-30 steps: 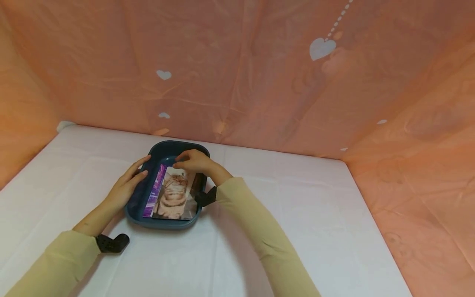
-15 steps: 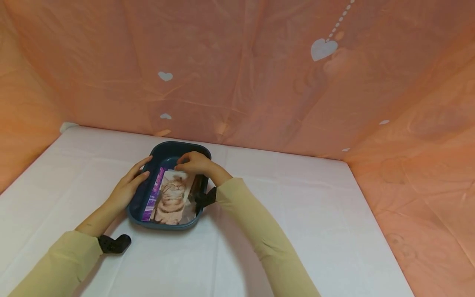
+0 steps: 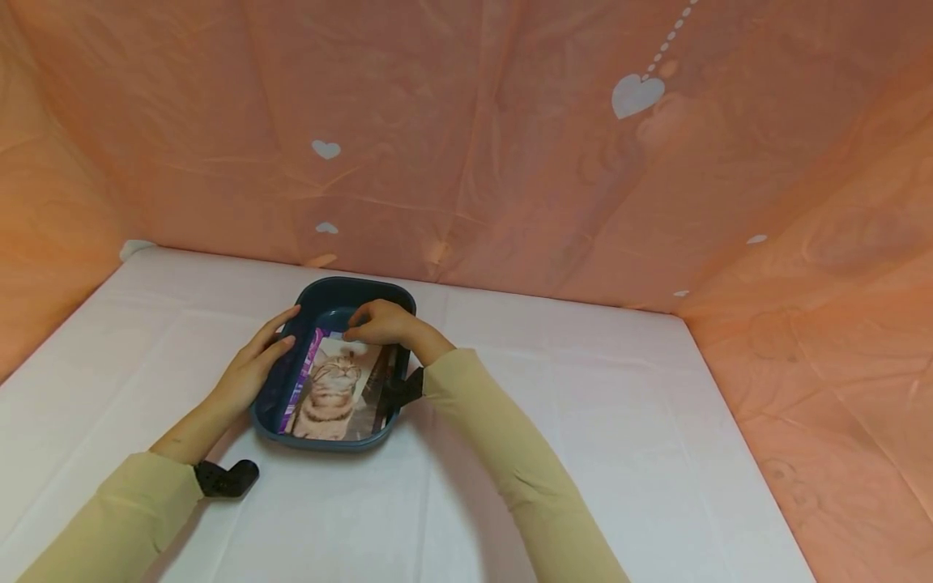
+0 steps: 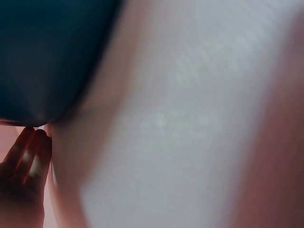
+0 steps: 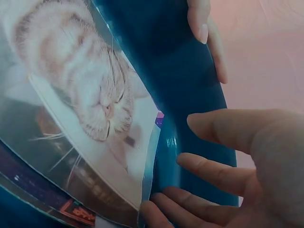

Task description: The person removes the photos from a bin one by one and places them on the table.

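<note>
- The left hand holds the tray by its side, thumb over the rim, fingers outside; a light, steady hold suits
- The right hand is loosely spread, gripping nothing; whether it touches the cat picture is unclear
- That picture lies inside, over a purple picture; best to nudge edges square gently

Draped enclosure, heart-printed orange sheeting

White tablecloth, orange heart-printed curtain.
</note>
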Demonstrator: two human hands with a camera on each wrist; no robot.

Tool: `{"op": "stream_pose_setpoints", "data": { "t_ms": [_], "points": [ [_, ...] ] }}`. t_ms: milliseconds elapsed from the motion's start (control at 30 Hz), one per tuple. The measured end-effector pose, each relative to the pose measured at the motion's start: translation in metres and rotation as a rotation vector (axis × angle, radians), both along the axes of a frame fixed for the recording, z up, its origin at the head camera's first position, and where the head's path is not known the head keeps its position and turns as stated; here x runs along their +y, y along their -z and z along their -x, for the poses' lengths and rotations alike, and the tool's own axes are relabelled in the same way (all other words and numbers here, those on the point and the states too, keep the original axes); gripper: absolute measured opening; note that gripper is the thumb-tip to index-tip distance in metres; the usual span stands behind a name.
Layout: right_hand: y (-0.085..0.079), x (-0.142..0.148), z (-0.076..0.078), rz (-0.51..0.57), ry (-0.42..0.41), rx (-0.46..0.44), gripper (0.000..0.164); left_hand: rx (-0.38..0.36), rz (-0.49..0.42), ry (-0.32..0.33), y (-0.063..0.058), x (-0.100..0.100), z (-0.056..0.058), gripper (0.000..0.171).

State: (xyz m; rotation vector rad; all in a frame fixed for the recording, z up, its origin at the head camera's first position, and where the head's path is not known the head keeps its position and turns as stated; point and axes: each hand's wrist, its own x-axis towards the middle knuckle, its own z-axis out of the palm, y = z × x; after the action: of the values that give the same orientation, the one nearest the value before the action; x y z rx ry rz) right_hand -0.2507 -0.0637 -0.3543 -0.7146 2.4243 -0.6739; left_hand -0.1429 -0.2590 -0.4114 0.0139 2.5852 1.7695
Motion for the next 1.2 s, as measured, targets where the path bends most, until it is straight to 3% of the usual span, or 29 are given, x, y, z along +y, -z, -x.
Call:
{"op": "stream_pose_setpoints", "data": {
  "t_ms": [200, 533, 800, 1200],
  "points": [
    [0.001, 0.004, 0.002, 0.056, -0.035, 0.022, 0.036, 0.014, -0.027, 0.005, -0.001, 0.001, 0.000, 0.055],
    [0.003, 0.009, 0.002, 0.205, -0.056, -0.012, 0.032, 0.018, 0.033, -0.010, -0.001, 0.000, -0.001, 0.054],
    [0.003, 0.016, 0.000, 0.372, -0.010, -0.133, 0.029, 0.017, -0.005, 0.001, -0.002, 0.000, -0.001, 0.056],
    [0.006, 0.027, 0.001, 0.596, 0.097, -0.199, 0.027, 0.036, 0.039, 0.009, -0.001, 0.000, -0.002, 0.054]
  ]
}}
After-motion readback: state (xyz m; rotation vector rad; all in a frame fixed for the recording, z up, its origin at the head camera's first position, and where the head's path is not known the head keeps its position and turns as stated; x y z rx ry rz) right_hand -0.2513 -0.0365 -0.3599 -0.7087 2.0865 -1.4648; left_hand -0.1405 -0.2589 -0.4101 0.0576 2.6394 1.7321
